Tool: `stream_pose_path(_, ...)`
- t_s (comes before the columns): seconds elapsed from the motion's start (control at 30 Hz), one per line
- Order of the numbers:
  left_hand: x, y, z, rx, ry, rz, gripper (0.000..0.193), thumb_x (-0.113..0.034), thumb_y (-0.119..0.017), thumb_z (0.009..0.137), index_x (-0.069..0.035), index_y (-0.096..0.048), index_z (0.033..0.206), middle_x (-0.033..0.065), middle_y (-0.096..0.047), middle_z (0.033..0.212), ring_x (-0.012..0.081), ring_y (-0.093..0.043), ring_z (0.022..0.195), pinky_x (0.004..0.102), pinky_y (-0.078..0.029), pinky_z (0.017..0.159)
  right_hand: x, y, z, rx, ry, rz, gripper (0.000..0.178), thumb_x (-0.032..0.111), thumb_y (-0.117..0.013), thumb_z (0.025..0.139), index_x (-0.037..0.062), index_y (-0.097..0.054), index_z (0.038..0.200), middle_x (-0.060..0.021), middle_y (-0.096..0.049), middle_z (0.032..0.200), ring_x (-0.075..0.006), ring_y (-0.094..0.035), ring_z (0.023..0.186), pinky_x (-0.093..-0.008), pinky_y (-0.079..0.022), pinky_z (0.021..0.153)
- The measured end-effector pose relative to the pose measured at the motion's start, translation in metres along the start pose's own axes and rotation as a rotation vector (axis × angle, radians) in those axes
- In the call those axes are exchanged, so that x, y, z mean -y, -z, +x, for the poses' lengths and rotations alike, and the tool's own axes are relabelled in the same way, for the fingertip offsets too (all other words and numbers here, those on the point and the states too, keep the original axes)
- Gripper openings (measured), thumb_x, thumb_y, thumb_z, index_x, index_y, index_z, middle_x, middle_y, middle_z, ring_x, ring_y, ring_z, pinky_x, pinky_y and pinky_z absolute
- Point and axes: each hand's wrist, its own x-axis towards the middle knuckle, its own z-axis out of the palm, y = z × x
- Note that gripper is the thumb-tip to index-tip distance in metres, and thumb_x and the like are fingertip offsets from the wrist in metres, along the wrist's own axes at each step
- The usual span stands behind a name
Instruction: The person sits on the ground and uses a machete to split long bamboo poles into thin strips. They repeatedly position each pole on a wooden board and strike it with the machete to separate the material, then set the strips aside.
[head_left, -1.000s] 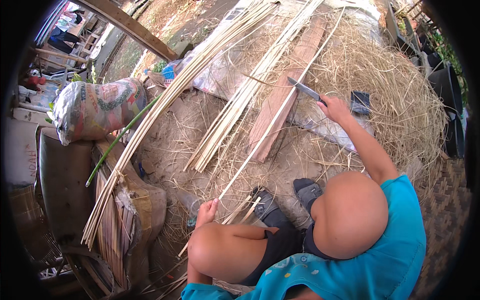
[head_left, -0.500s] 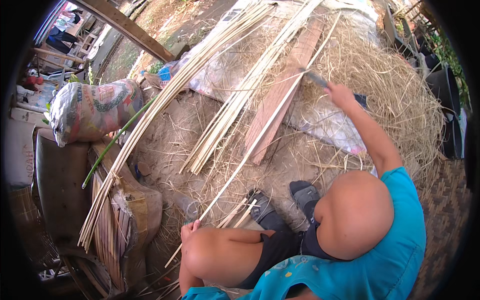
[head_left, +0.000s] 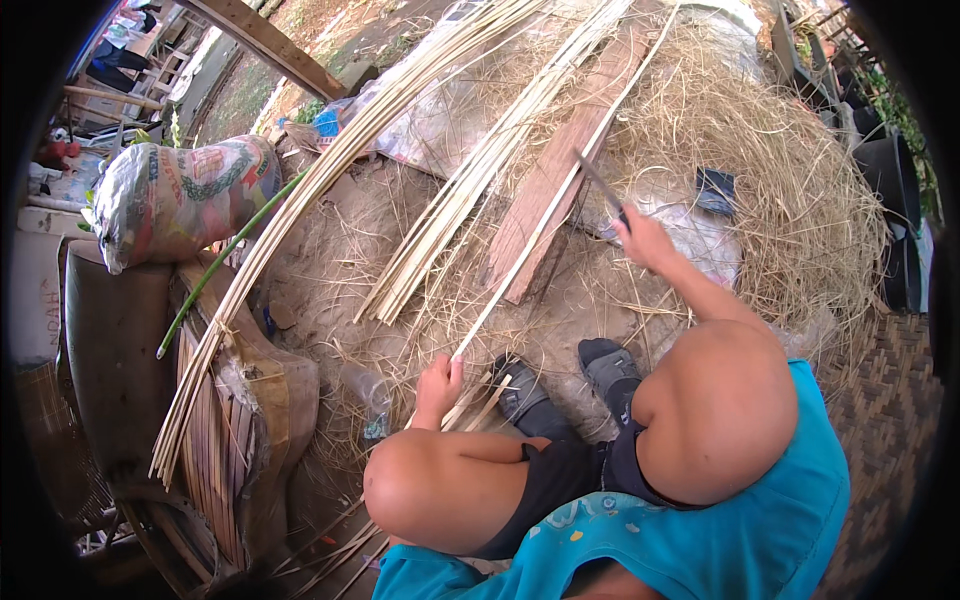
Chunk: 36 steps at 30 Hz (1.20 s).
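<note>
My left hand (head_left: 438, 390), in front of my left knee, is closed on the near end of a long pale wooden or bamboo strip (head_left: 525, 250). The strip slants away to the upper right across a reddish-brown plank (head_left: 540, 197). In my right hand (head_left: 647, 240) is the handle of a knife (head_left: 600, 182). Its thin dark blade points up and left, its tip close to the strip; whether they touch I cannot tell. A flat bundle of pale strips (head_left: 465, 195) lies left of the plank.
A longer strip bundle (head_left: 290, 215) rests on a worn wooden piece (head_left: 285, 400) at left, beside a green stalk (head_left: 230, 260) and a stuffed sack (head_left: 190, 200). Curly shavings (head_left: 780, 150) heap at right near a dark blue piece (head_left: 714, 190). A clear plastic cup (head_left: 368, 390) lies near my left hand.
My left hand has come forward and right from beside my knee, still gripping the strip. My right hand has drawn the knife nearer to me and slightly left, uncovering the dark blue piece.
</note>
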Motion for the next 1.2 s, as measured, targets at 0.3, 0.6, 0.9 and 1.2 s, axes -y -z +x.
stream_pose_path(0.3, -0.020, 0.007, 0.005, 0.152, -0.084, 0.183, 0.038, -0.037, -0.039, 0.109, -0.003, -0.052, 0.100, 0.0314, -0.065, 0.076, 0.0532, -0.065, 0.073, 0.0619, -0.050, 0.067, -0.050, 0.029, 0.041, -0.258, 0.039, -0.159, 0.033, 0.041, -0.051, 0.104, 0.0120, -0.059, 0.117, -0.0270, -0.068, 0.082, -0.0480, -0.068, 0.076, -0.0582, -0.054, 0.066)
stream_pose_path(0.6, -0.040, -0.008, 0.049, 0.193, 0.010, -0.265, 0.053, -0.040, -0.041, 0.109, 0.003, -0.059, 0.085, 0.0309, -0.063, 0.082, 0.0512, -0.060, 0.079, 0.0548, -0.047, 0.072, 0.046, -0.056, -0.065, 0.131, 0.346, -0.032, 0.045, 0.044, -0.054, 0.102, 0.0186, -0.056, 0.139, -0.0228, -0.068, 0.092, -0.0442, -0.069, 0.081, -0.0529, -0.056, 0.075)
stream_pose_path(0.9, -0.022, 0.003, 0.028, 0.107, 0.023, -0.211, 0.051, -0.037, -0.044, 0.108, 0.004, -0.059, 0.081, 0.0269, -0.061, 0.072, 0.0465, -0.058, 0.068, 0.0519, -0.045, 0.065, 0.074, -0.058, -0.068, 0.253, 0.475, -0.126, 0.044, 0.046, -0.053, 0.103, 0.0233, -0.056, 0.140, -0.0217, -0.068, 0.093, -0.0472, -0.068, 0.086, -0.0560, -0.055, 0.078)
stream_pose_path(1.2, -0.010, -0.015, 0.012, 0.126, 0.001, -0.222, 0.046, -0.039, -0.046, 0.106, 0.000, -0.062, 0.089, 0.0253, -0.064, 0.067, 0.0475, -0.066, 0.071, 0.0557, -0.048, 0.067, -0.027, -0.004, 0.014, -0.188, 0.077, -0.042, 0.039, 0.040, -0.053, 0.103, 0.0080, -0.061, 0.123, -0.0233, -0.071, 0.083, -0.0479, -0.068, 0.079, -0.0569, -0.055, 0.071)
